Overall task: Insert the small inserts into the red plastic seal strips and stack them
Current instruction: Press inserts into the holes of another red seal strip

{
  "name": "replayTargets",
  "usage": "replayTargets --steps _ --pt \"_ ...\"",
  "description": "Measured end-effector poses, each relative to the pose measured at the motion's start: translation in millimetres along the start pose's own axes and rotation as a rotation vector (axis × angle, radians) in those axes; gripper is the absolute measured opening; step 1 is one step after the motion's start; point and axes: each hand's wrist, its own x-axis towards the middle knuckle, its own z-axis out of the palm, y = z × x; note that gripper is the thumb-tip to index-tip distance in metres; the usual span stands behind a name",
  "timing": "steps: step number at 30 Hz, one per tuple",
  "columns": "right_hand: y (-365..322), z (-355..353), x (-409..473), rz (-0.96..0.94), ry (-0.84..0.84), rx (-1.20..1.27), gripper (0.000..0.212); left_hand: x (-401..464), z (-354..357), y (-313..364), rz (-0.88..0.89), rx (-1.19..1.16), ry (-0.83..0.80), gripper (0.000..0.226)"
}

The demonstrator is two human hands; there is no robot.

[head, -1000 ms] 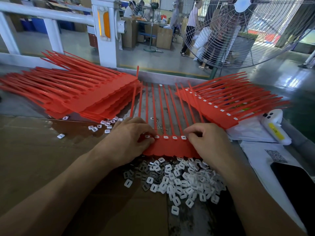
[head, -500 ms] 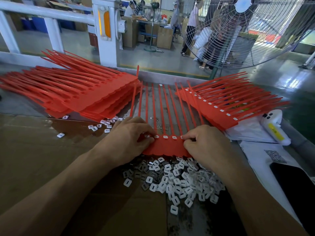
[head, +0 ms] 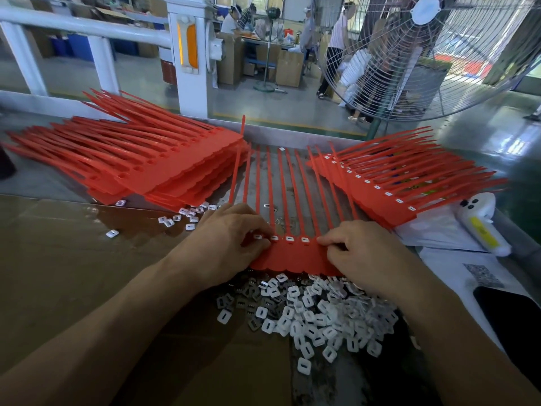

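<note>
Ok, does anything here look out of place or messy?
A few white inserts lie scattered by the left stack, apart from the main pile. One stray insert sits far back between the strips. Otherwise nothing stands out.

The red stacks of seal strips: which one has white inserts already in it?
The right stack: a row of white inserts shows along its top strip. The left stack shows only empty holes.

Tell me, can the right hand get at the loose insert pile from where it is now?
Probably yes. The right hand rests on the red strip directly above the pile of white inserts, which lies uncovered just below its wrist; nothing sits between them.
</note>
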Motion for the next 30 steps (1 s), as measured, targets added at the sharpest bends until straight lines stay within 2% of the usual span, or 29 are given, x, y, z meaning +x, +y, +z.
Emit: replayTargets --steps 5,9,13,16,23,30 --pt "16.4 5.4 -7.5 -0.063 0.077 0.248 0.015 1.0 1.5 -0.8 0.011 -0.021 0.016 0.022" --pt "19.8 -1.5 -13.3 -0.185 -0.09 0.378 0.007 1.0 2.6 -1.3 0.016 -0.027 0.02 0.022" --pt "17.5 -2.9 -16.4 -0.241 -0.217 0.389 0.015 1.0 2.7 -1.5 0.012 -0.024 0.019 0.022" --pt "16.8 -3.0 -17.7 -0.222 -0.242 0.4 0.022 1.0 2.4 -0.9 0.009 -0.02 0.014 0.023" --pt "13.4 -0.7 -19.2 -0.218 -0.219 0.375 0.012 0.3 2.3 -0.6 -0.002 -0.015 0.008 0.023" --pt "15.2 -1.4 -20.1 -0.22 -0.249 0.401 0.013 -0.3 2.6 -1.1 -0.003 -0.021 0.009 0.022"
